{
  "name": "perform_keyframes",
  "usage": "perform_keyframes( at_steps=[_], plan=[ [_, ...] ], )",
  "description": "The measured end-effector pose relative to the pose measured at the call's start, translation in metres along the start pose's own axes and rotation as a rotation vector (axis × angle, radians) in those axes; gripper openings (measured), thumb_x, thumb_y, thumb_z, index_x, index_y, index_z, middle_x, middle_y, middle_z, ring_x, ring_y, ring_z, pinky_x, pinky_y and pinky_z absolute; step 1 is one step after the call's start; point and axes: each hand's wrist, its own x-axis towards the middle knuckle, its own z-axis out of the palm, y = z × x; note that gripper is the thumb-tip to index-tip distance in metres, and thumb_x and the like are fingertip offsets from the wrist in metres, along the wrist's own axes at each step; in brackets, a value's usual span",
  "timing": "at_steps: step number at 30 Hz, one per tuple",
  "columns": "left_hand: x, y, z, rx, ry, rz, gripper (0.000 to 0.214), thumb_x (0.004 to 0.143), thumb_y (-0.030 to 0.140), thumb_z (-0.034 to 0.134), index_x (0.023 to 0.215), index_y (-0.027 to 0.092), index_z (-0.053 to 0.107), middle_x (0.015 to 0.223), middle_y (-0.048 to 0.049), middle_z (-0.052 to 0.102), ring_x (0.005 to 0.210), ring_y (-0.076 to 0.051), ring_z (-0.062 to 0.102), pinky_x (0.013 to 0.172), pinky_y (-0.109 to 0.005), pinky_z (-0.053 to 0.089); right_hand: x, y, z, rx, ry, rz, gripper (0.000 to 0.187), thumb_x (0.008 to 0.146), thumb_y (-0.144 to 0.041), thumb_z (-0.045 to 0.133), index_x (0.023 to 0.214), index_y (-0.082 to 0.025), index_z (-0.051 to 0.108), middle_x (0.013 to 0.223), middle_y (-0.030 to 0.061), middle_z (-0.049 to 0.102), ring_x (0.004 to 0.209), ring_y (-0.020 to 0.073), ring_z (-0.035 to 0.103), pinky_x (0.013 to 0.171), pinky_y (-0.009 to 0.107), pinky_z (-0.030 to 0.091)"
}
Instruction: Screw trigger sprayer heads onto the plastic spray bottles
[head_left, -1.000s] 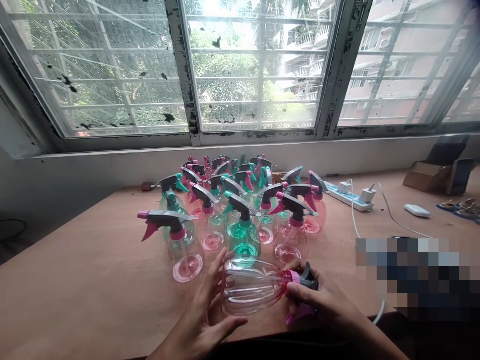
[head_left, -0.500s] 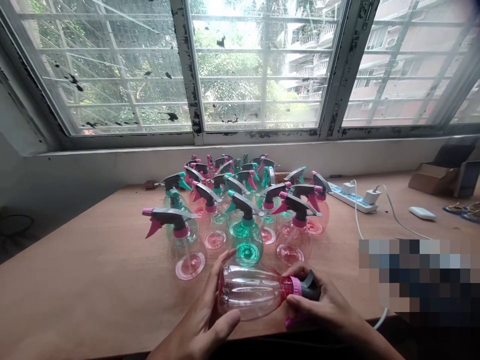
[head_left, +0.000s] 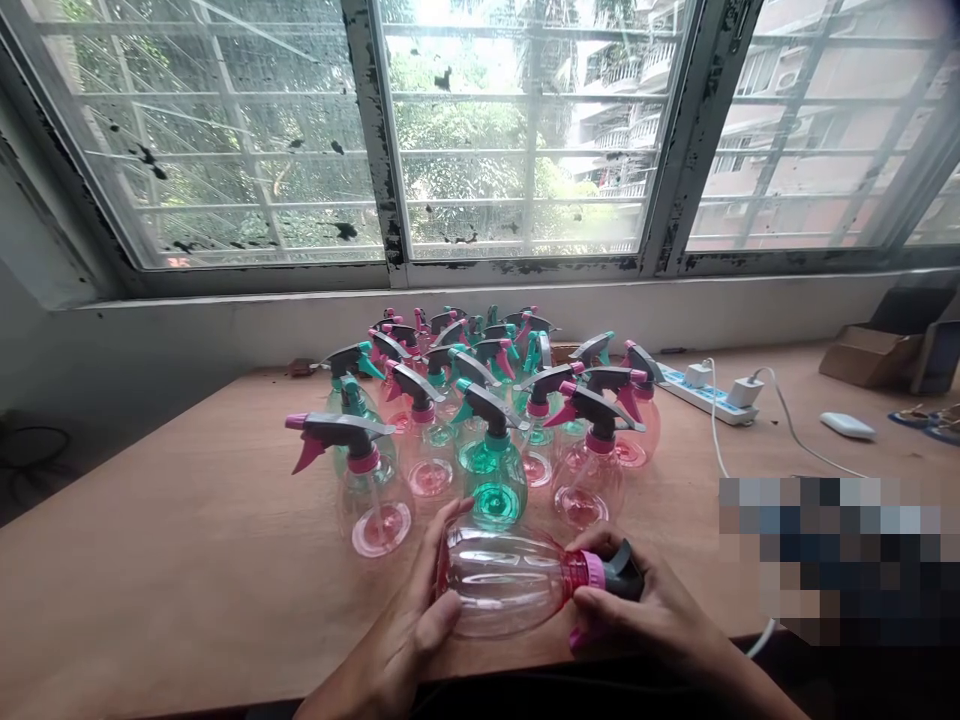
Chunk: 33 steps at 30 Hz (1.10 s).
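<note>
A clear pink spray bottle (head_left: 504, 580) lies sideways between my hands near the table's front edge. My left hand (head_left: 420, 610) grips its base end, thumb on the near side and fingers behind. At the neck, my right hand (head_left: 637, 595) is closed around the pink collar (head_left: 594, 570) and the black spray head (head_left: 622, 572). Part of the pink trigger (head_left: 589, 636) shows below the right hand. Just beyond stands a green spray bottle (head_left: 495, 490), with a pink one (head_left: 375, 515) to its left and another pink one (head_left: 589, 490) to its right.
Several more pink and green spray bottles stand in a cluster towards the window. At the right are a white power strip (head_left: 705, 395) with plugs and cables, a white mouse-like object (head_left: 847, 426) and a cardboard box (head_left: 862, 355). A blurred patch covers the lower right.
My left thumb has moved left, closing onto the bottle's base end. The bottle and my right hand stay nearly in place.
</note>
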Motion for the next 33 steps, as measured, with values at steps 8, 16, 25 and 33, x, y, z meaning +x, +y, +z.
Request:
perform_keyframes(
  at_steps=[8,16,25,33],
  plan=[
    [0.004,0.013,0.014,-0.288,0.055,-0.119,0.065,0.095,0.056,0.056,0.151,0.030,0.035,0.161,-0.0114,0.037,0.140,-0.042,0.043,0.118,-0.058,0.033,-0.002,-0.001,0.004,0.011,0.024,0.010,0.038,0.080,-0.038,0.087,0.103,-0.021,0.062,0.066,-0.0027,0.079,0.059,0.0170,0.075,0.064,0.034,0.069],
    [0.009,0.005,0.026,-0.399,0.157,-0.089,0.060,0.092,0.049,0.060,0.145,0.030,0.040,0.154,-0.0080,0.042,0.138,-0.039,0.042,0.111,-0.047,0.039,-0.004,-0.005,0.005,-0.007,0.057,0.040,0.040,0.079,-0.040,0.088,0.103,-0.021,0.063,0.067,-0.0020,0.080,0.061,0.0181,0.078,0.064,0.033,0.069],
    [0.009,0.002,0.028,-0.371,0.201,-0.113,0.054,0.091,0.042,0.057,0.140,0.027,0.039,0.151,-0.0108,0.043,0.131,-0.039,0.045,0.100,-0.045,0.044,-0.003,-0.003,0.006,0.031,0.061,0.027,0.042,0.077,-0.037,0.090,0.104,-0.020,0.062,0.065,-0.0014,0.080,0.058,0.0166,0.076,0.063,0.030,0.067],
    [0.011,0.005,0.025,-0.358,0.172,-0.068,0.059,0.089,0.043,0.059,0.142,0.026,0.041,0.151,-0.0108,0.044,0.137,-0.039,0.041,0.109,-0.050,0.037,-0.004,-0.006,0.006,0.025,0.047,0.048,0.043,0.077,-0.038,0.090,0.104,-0.021,0.062,0.068,-0.0023,0.079,0.061,0.0174,0.077,0.064,0.032,0.068]
  ],
)
